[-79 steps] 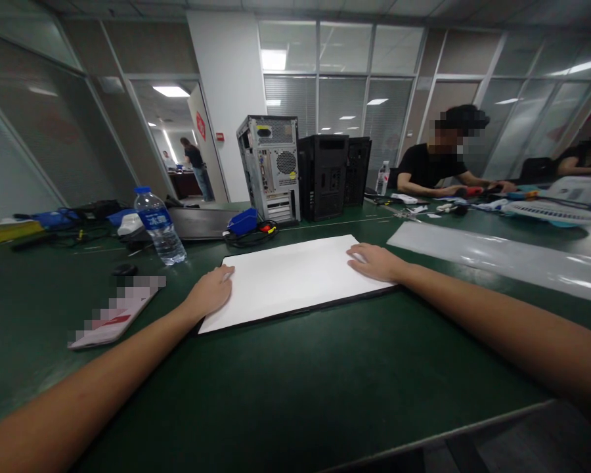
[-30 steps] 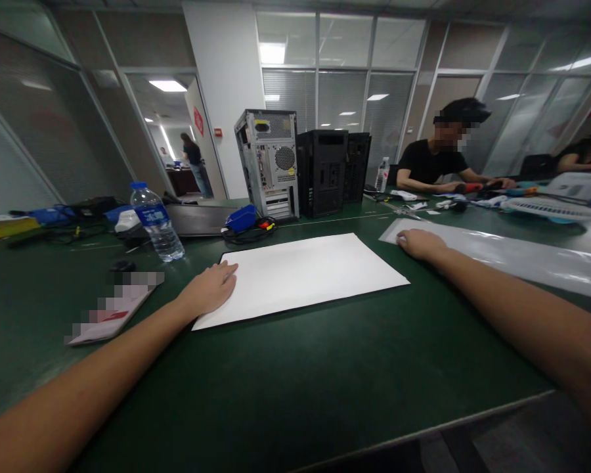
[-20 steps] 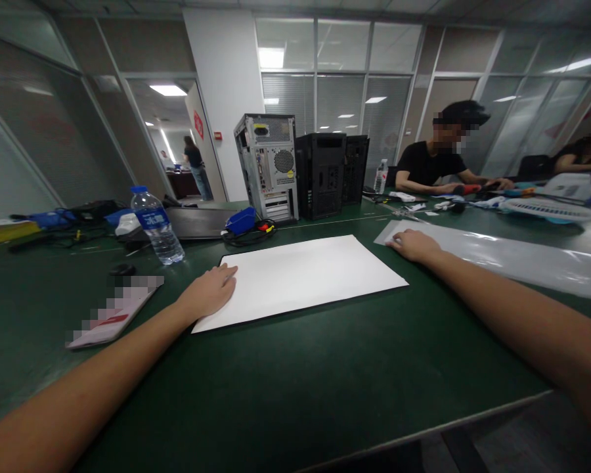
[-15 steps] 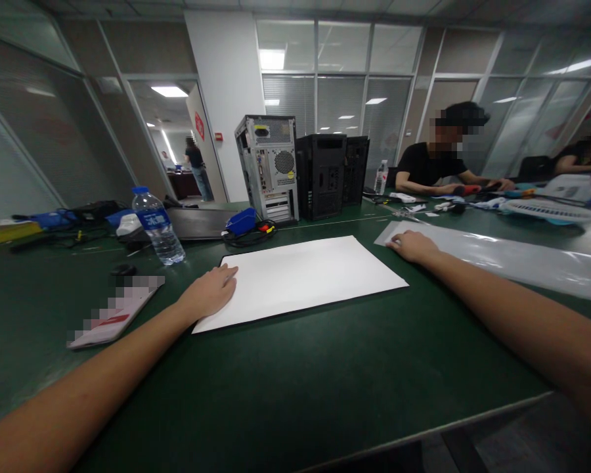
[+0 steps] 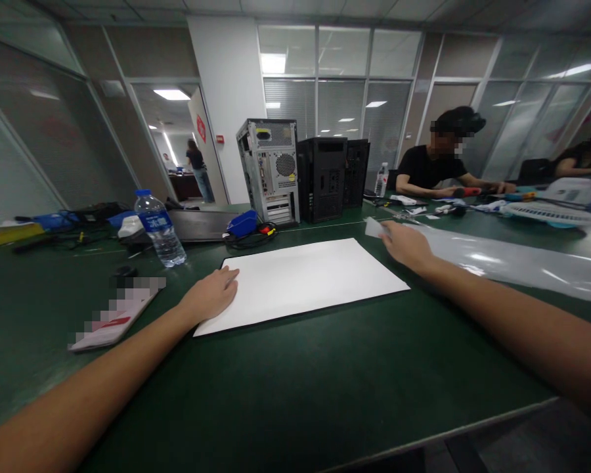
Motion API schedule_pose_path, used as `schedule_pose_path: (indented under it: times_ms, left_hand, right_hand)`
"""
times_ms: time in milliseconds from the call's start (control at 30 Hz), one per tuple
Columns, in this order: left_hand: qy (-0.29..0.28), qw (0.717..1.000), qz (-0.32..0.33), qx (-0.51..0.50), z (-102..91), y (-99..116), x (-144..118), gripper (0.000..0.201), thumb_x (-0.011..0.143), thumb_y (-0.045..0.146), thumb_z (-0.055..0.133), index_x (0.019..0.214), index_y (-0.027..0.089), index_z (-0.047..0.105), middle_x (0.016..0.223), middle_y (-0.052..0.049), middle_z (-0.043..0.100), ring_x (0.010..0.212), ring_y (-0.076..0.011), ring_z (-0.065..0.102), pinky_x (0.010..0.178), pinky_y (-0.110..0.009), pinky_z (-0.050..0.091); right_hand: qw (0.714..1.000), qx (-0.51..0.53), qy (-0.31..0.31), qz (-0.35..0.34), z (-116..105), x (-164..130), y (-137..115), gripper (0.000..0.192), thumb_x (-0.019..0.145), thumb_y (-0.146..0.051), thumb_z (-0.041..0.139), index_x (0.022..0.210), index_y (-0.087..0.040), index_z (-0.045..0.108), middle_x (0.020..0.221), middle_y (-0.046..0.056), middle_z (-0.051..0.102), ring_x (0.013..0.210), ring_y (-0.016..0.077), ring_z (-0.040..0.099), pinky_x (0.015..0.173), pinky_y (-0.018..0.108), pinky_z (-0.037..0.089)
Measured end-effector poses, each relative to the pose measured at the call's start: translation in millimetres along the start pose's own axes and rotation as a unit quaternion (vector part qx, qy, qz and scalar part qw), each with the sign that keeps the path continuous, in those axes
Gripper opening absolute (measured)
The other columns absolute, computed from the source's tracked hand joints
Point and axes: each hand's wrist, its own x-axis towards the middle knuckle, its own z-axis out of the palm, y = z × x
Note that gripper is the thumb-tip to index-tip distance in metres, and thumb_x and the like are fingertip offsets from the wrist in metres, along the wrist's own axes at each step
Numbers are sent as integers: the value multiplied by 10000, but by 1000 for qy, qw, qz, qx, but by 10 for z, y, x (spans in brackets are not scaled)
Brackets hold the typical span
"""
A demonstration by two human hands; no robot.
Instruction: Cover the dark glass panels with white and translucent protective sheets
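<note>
A flat white panel (image 5: 305, 279) with a thin dark edge lies on the green table (image 5: 295, 387) in front of me. My left hand (image 5: 211, 294) rests flat on the panel's left edge, fingers together. My right hand (image 5: 404, 244) grips the near corner of a long clear plastic sheet (image 5: 502, 259) to the right of the panel and holds that corner lifted a little off the table.
A water bottle (image 5: 159, 226) and a booklet (image 5: 113, 315) sit at left. Behind the panel stand computer towers (image 5: 270, 169) and a blue box with cables (image 5: 243, 225). A seated person in black (image 5: 436, 164) works at far right among tools.
My right hand left the white panel, moved right to the plastic sheet's corner, took hold of it and raised it slightly. My left hand stayed on the panel.
</note>
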Motion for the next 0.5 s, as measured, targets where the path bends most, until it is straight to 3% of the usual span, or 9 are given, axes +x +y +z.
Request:
schedule_pose_path:
  times_ms: [133,300,433,500]
  left_hand:
    - [5,1000,-4,-3,15,-15,2,634,990,433,309,1516,134,497,1593,-141,454,1446,-317,462,1191,-450,360]
    - [7,1000,-2,-6,18,-22,1,626,989,433,320,1508,137,508,1591,-134,458,1442,-316,467,1191,-449,360]
    - [5,1000,0,-7,7,-13,-4,627,995,433,307,1510,134,502,1590,-138,460,1451,-309,455,1191,-450,360]
    - [4,1000,0,-8,4,-9,-6,629,996,433,305,1513,132,498,1593,-143,455,1450,-317,455,1188,-458,362]
  right_hand:
    - [994,47,9,-94,-150,-177,-489,491,1027,-465,394,1424,-212,536,1310,118,671,1086,317,661,879,440,522]
    - [969,122,-68,-202,-274,-515,-1049,520,1021,-497,427,1425,-194,549,1297,126,682,1122,308,656,942,451,514]
    - [932,173,-112,-298,-367,-596,-1171,596,992,-608,444,1428,-220,560,1380,104,636,1241,290,591,1062,452,455]
    - [935,154,-102,-303,-366,-523,-1084,608,991,-632,417,1411,-224,582,1416,111,607,1282,305,555,1097,474,421]
